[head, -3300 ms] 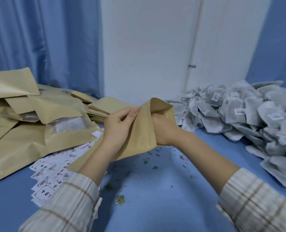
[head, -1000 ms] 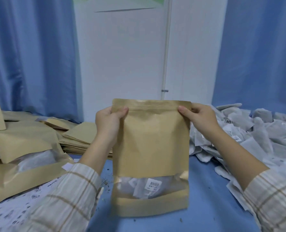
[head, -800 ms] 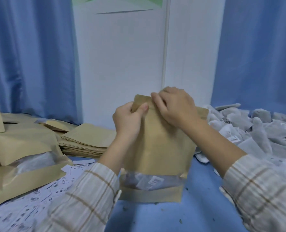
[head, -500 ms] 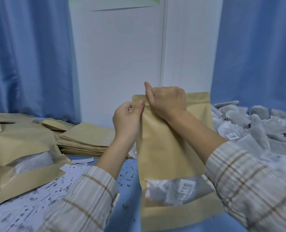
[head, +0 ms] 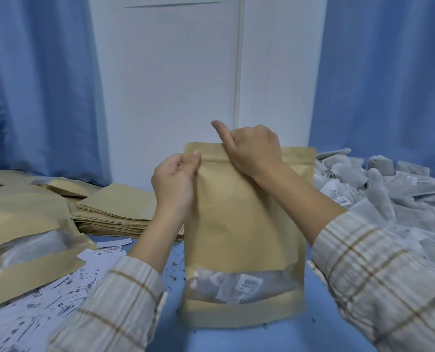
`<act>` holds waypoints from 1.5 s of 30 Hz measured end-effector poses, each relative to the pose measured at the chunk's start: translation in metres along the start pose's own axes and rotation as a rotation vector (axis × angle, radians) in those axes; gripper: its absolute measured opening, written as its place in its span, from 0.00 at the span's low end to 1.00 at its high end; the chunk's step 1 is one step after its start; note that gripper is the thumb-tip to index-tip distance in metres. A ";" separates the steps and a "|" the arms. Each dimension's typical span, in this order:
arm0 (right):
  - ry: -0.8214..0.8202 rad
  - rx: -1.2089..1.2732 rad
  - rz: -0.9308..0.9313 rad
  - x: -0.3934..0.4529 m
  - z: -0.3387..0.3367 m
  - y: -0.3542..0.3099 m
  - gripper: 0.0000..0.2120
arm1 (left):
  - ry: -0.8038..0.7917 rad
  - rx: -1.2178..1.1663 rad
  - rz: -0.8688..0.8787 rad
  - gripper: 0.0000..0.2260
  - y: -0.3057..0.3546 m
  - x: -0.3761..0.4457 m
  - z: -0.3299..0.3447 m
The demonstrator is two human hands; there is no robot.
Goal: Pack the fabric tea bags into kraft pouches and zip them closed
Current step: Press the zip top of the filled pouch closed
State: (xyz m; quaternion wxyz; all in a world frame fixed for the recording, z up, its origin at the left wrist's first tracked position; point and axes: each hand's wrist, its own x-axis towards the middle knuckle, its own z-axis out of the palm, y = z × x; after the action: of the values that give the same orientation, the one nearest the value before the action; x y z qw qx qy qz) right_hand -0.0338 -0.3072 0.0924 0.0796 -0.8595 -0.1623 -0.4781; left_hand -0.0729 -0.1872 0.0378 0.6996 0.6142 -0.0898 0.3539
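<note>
On the blue tabletop (head: 160, 339), one upright windowed kraft paper pouch (head: 242, 224), top strip pinched by left hand (head: 175, 181) and right hand (head: 252, 148); barcode label (head: 250, 284) unreadable.

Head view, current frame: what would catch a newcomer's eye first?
The upright kraft pouch at centre stands on the blue table, tea bags showing through its clear window. The left hand pinches its top left corner while the right hand pinches along the zip strip. A grey heap of loose tea bags fills the right side; flat and filled pouches lie to the left.
</note>
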 end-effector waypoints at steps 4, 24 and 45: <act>-0.007 -0.018 -0.001 -0.005 0.002 0.011 0.31 | -0.019 -0.019 -0.021 0.18 0.001 0.002 -0.006; -0.046 0.073 0.234 -0.026 0.003 0.056 0.31 | 0.017 0.103 -0.014 0.14 -0.011 0.019 -0.038; -0.707 1.658 1.243 -0.066 -0.018 0.066 0.12 | -0.178 0.813 1.263 0.06 -0.001 -0.048 0.052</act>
State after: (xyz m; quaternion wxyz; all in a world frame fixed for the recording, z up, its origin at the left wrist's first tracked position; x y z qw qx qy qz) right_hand -0.0568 -0.3875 0.0470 0.8095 -0.5596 0.0147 0.1770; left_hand -0.0914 -0.2536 0.0215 0.0723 0.6818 -0.3434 0.6419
